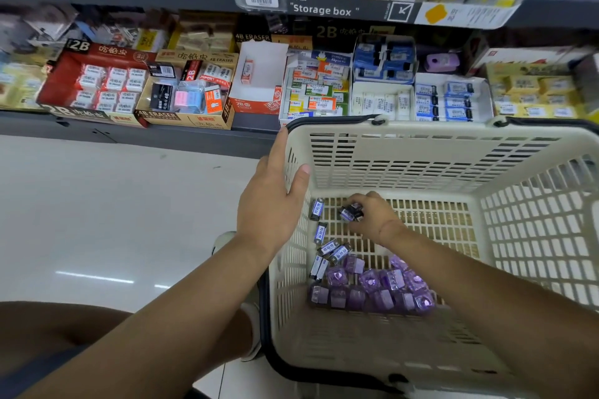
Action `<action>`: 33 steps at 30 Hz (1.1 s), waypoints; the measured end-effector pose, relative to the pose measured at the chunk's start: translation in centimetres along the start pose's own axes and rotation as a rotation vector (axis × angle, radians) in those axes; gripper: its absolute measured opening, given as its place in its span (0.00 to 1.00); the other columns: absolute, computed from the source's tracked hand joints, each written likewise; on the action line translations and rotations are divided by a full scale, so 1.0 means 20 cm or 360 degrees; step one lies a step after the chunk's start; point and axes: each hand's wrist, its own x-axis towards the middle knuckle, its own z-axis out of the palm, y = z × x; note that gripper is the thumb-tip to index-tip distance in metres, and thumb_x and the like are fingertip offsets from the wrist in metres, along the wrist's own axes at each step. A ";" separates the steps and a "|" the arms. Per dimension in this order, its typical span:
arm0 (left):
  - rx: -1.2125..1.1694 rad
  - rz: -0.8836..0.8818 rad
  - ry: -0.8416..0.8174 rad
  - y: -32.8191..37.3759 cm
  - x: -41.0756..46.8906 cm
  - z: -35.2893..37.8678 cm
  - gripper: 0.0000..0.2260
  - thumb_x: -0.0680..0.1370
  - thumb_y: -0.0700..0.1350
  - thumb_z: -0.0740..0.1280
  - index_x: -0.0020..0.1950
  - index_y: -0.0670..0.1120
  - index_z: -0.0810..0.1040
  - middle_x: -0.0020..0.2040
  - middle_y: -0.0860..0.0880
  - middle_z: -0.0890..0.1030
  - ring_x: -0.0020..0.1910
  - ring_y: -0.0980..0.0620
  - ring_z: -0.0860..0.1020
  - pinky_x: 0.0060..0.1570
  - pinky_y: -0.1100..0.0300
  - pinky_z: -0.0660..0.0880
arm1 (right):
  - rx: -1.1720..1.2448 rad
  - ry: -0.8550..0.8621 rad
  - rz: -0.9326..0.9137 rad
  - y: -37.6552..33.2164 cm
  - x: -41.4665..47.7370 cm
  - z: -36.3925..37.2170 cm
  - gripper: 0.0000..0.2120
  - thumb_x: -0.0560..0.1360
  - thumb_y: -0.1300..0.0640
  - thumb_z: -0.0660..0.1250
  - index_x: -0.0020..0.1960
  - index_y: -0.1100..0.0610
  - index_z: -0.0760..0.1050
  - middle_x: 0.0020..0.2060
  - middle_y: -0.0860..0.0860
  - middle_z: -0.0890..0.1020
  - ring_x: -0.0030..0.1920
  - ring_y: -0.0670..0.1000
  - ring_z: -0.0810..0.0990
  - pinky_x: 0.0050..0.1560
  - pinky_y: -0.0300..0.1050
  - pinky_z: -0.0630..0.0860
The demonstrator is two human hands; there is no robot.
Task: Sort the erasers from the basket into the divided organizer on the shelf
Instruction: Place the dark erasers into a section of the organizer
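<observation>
Right hand picking erasers out of a cream basket, left hand on its rim.

The right hand (pixel 372 220) curls its fingers round dark-sleeved erasers (pixel 351 212) low in the basket (pixel 421 152). The left hand (pixel 270 204) lies nearly flat on the rim, thumb inside. Loose blue-labelled erasers (pixel 327 246) lie on the basket floor beside purple ones (pixel 369 282) (print too small to read). Beyond, the white divided organizer (pixel 415 97) stands on the shelf, with a "4B ERASER" carton (pixel 184 116) to its left and a "Storage box" strip (pixel 324 10) above.
</observation>
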 end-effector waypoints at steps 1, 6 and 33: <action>0.0113 0.0043 0.0076 -0.01 0.00 0.00 0.25 0.82 0.55 0.56 0.78 0.56 0.52 0.73 0.50 0.65 0.71 0.51 0.64 0.66 0.57 0.62 | 0.0046 0.0001 -0.0023 -0.02 -0.04 -0.06 0.21 0.71 0.61 0.72 0.63 0.51 0.74 0.56 0.52 0.71 0.51 0.52 0.76 0.57 0.43 0.76; -0.0182 0.0229 0.0402 0.09 -0.01 -0.02 0.18 0.82 0.50 0.57 0.71 0.48 0.70 0.70 0.51 0.68 0.70 0.54 0.63 0.69 0.63 0.57 | 0.0207 0.0076 -0.0333 -0.26 -0.33 -0.48 0.18 0.70 0.64 0.73 0.56 0.49 0.76 0.54 0.52 0.72 0.42 0.53 0.79 0.38 0.46 0.82; -0.2855 -0.1087 -0.0689 0.58 0.03 -0.24 0.17 0.80 0.51 0.61 0.55 0.38 0.80 0.49 0.35 0.81 0.43 0.40 0.81 0.42 0.52 0.80 | 0.0189 0.0902 -0.0732 -0.68 -0.84 -1.02 0.09 0.72 0.60 0.70 0.44 0.46 0.76 0.37 0.41 0.79 0.31 0.48 0.77 0.36 0.32 0.72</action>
